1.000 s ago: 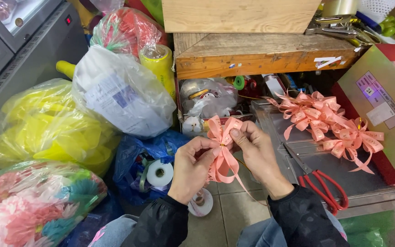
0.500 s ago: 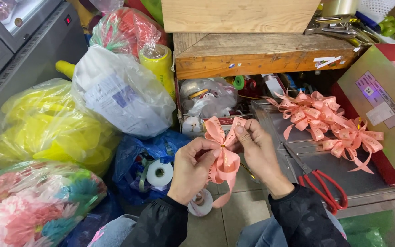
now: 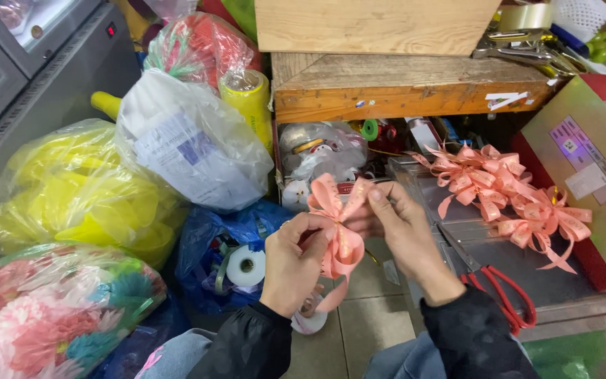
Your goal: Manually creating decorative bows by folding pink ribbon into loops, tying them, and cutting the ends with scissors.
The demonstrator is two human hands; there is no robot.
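Both hands pinch a half-formed salmon-pink satin ribbon bow (image 3: 338, 228), held just left of the grey metal tray (image 3: 562, 284). Left hand (image 3: 292, 263) grips the lower loops, right hand (image 3: 401, 231) the upper loop. Finished pink bows (image 3: 506, 193) and red-handled scissors (image 3: 503, 291) lie on the tray.

A half-formed pink ribbon bow (image 3: 337, 224) sits between the left hand (image 3: 290, 263) and right hand (image 3: 402, 231), above a tiled floor. Right of them, finished pink ribbon bows (image 3: 506, 193) lie on a grey metal tray (image 3: 562, 284), red-handled scissors (image 3: 503, 288) just in front. Left, clear plastic bags (image 3: 191, 144) are piled; behind, a worn wooden bench (image 3: 401, 88).
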